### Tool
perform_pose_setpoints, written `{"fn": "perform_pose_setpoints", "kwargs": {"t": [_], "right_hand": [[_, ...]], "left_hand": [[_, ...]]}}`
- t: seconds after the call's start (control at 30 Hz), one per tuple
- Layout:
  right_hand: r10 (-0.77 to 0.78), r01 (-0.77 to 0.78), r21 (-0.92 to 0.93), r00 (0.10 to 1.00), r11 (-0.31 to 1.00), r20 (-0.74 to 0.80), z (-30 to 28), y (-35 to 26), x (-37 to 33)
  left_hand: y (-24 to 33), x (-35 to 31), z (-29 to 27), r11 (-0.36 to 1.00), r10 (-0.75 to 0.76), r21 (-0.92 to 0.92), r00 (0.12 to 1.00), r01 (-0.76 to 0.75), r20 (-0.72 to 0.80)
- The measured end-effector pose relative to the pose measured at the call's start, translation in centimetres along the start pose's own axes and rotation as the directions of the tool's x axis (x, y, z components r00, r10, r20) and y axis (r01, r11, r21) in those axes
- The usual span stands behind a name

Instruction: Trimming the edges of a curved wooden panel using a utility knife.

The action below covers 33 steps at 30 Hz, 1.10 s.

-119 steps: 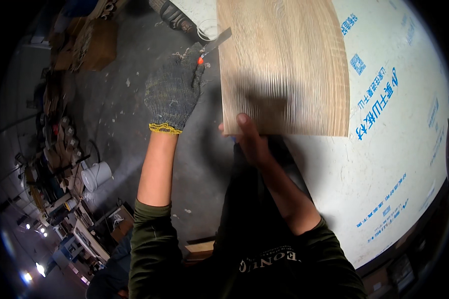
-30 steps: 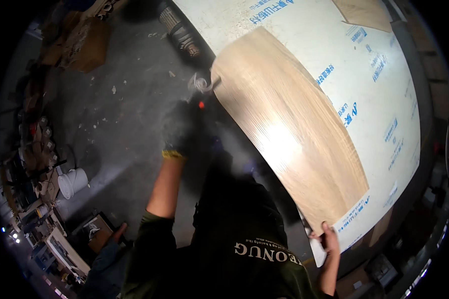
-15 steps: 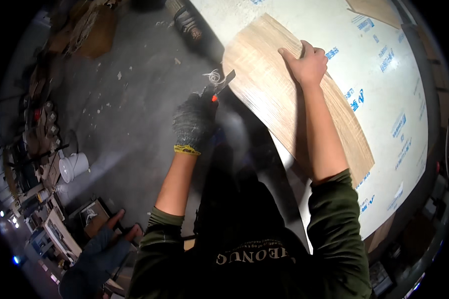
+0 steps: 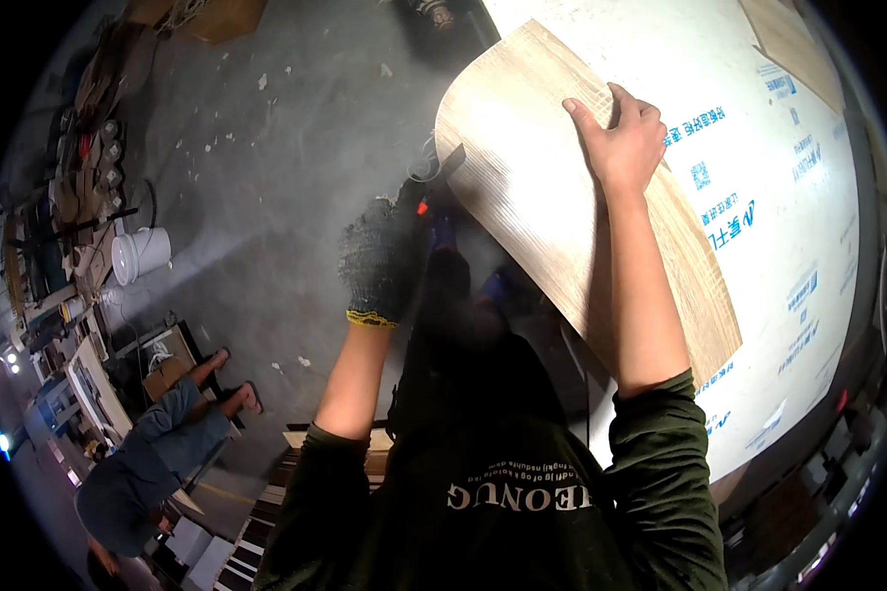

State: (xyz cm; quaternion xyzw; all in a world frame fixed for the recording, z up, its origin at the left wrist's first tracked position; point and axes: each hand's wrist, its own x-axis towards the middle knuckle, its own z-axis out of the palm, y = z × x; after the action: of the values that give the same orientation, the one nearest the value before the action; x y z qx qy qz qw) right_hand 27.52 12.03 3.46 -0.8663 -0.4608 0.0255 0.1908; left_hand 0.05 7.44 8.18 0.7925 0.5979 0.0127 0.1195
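My left hand (image 4: 379, 261), in a dark knit glove with a yellow cuff, is closed around a utility knife with an orange part; its handle is mostly hidden. The knife's blade (image 4: 451, 161) meets the left edge of a curved wood-grain board (image 4: 522, 128). Beside the blade hangs a thin pale curled strip (image 4: 424, 165). Bare, my right hand (image 4: 626, 143) grips the board's right edge, thumb on the top face and fingers bent over the rim. The board lies on a white printed sheet surface, its left side jutting past that surface's edge.
The white sheet surface (image 4: 759, 256) extends to the right, with another wood-grain piece (image 4: 793, 49) at its far corner. On the grey floor at left stands a white bucket (image 4: 140, 254). A person in dark clothes (image 4: 172, 433) is at lower left, near boards and clutter.
My view has shifted, bringing more of the person at lower left into sight. The knife stays at the board's left edge, and my right hand keeps its hold on the board.
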Motion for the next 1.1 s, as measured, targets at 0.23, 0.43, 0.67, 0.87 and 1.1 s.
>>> {"fn": "perform_pose_setpoints", "kwargs": {"t": [0.23, 0.43, 0.67, 0.87, 1.1], "right_hand": [[-0.037, 0.038, 0.034, 0.999, 0.999, -0.03, 0.3, 1.0, 0.4], [-0.037, 0.039, 0.031, 0.999, 0.999, -0.039, 0.2, 1.1, 0.5], [-0.039, 0.04, 0.014, 0.998, 0.999, -0.04, 0.2, 1.3, 0.6], [-0.03, 0.03, 0.017, 0.999, 0.999, -0.016, 0.0, 1.1, 0.5], [-0.13, 0.131, 0.077, 0.991, 0.988, -0.02, -0.7, 1.3, -1.4]], "left_hand": [[0.8, 1.1, -0.5, 1.0, -0.008, 0.029, 1.0, 0.009, -0.013], [-0.4, 2.8, 0.4, 0.998, -0.005, 0.065, 0.999, 0.009, -0.052], [-1.5, 4.9, 0.1, 0.995, 0.063, 0.079, 0.995, -0.057, -0.075], [-3.0, 7.1, 0.0, 0.98, 0.174, 0.121, 0.974, -0.157, -0.148], [-3.5, 2.5, -0.6, 0.972, 0.223, 0.1, 0.967, -0.211, -0.126]]}}
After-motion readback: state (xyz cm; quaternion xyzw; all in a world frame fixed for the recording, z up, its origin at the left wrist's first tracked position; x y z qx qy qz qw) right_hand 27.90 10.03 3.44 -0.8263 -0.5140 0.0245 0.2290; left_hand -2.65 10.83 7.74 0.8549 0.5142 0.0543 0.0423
